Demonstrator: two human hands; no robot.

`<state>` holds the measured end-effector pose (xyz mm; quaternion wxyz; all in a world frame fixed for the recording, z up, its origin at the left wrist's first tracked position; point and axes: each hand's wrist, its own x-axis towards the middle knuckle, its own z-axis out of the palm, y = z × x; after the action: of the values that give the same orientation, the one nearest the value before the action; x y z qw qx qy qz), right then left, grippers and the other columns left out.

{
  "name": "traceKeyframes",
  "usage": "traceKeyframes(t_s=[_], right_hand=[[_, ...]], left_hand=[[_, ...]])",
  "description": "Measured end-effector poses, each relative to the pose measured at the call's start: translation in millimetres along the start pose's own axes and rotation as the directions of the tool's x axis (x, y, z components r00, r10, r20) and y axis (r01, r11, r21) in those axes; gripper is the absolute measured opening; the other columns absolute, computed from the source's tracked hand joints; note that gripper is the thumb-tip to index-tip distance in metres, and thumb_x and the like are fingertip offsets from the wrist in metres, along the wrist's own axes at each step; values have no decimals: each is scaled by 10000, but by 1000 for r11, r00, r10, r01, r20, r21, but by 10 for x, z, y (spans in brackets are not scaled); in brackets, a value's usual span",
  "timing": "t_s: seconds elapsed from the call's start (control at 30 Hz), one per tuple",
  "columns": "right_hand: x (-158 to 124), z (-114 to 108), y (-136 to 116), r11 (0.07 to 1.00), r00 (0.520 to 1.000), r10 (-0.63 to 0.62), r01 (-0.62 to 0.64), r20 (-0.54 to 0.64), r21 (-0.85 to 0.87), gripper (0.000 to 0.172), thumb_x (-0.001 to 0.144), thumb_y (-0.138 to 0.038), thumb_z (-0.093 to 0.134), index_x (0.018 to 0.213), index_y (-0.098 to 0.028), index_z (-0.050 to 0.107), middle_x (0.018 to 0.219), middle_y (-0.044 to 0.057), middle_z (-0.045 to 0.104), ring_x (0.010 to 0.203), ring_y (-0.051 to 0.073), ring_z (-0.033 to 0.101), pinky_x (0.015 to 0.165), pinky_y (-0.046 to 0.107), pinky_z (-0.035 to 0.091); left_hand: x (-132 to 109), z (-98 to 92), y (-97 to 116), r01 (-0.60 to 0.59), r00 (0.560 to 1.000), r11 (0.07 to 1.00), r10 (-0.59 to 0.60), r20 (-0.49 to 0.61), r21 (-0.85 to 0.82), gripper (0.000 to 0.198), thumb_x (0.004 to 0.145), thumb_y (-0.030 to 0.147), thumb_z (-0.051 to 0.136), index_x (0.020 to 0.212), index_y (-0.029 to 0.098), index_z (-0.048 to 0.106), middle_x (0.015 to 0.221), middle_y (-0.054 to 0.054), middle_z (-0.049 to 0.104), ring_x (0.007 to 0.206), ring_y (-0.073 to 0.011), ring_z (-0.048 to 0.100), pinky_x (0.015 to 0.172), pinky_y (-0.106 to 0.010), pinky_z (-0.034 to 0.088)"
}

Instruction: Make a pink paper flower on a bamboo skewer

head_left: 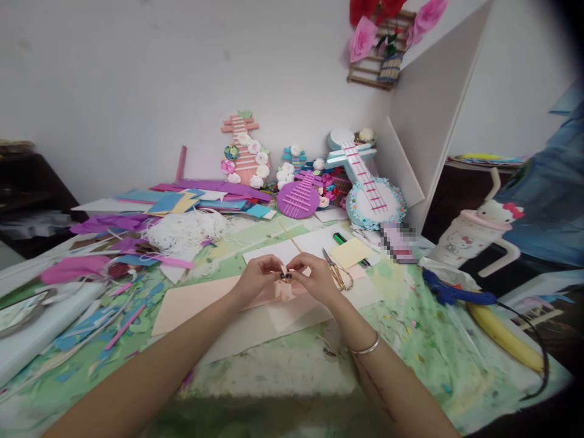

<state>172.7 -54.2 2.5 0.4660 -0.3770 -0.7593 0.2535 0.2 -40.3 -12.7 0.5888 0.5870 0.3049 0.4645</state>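
Note:
My left hand (259,277) and my right hand (316,277) meet over the middle of the table, fingers pinched together on a small pale pink foam piece (285,286). Dark-painted nails show at the pinch. Under the hands lie a pink foam sheet (191,304) and white paper sheets (274,325). A silver bangle (365,348) circles my right wrist. Gold-handled scissors (337,272) lie just right of my right hand.
Foam guitar crafts (369,188) lean on the wall behind. A white string pile (187,230), coloured foam scraps (118,304), a yellow note (350,252), a green marker (340,238), a blue glue gun (449,293), a banana (506,337) and a white cup (469,240) surround the hands.

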Motion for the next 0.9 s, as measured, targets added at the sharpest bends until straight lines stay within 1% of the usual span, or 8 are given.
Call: traceKeyframes(t_s=[0.27,0.5,0.67,0.9], right_hand=[[-8,2,29,999,999,30,-30,-24,-29,21,731,-192,637,740,-173,637,706,11,614,676,118,573,635,240,472],[-4,6,-8,997,997,77,-77,-11,-15,37,709,-186,643,698,-170,611,668,0,609,640,113,569,617,237,472],[-9,10,7,996,996,90,-90,5,12,56,708,-183,636,693,-165,584,669,-6,597,637,107,560,621,232,467],[-13,-2,22,997,997,80,-81,21,9,91,730,-225,617,692,-163,563,648,-15,572,619,99,542,610,226,465]], left_hand=[[-11,-1,15,16,1000,999,-16,4,35,192,655,264,722,755,138,617,691,-18,644,623,-132,603,645,-257,468],[-20,10,22,36,999,998,-36,5,46,200,637,271,735,703,135,604,662,-8,627,602,-122,585,628,-247,456],[-27,18,22,49,999,999,-49,21,2,260,640,276,745,812,140,606,699,-11,636,610,-118,583,610,-236,443],[-20,6,15,20,1000,998,-19,-12,54,256,632,313,752,736,126,612,710,-23,621,634,-115,560,626,-232,431]])
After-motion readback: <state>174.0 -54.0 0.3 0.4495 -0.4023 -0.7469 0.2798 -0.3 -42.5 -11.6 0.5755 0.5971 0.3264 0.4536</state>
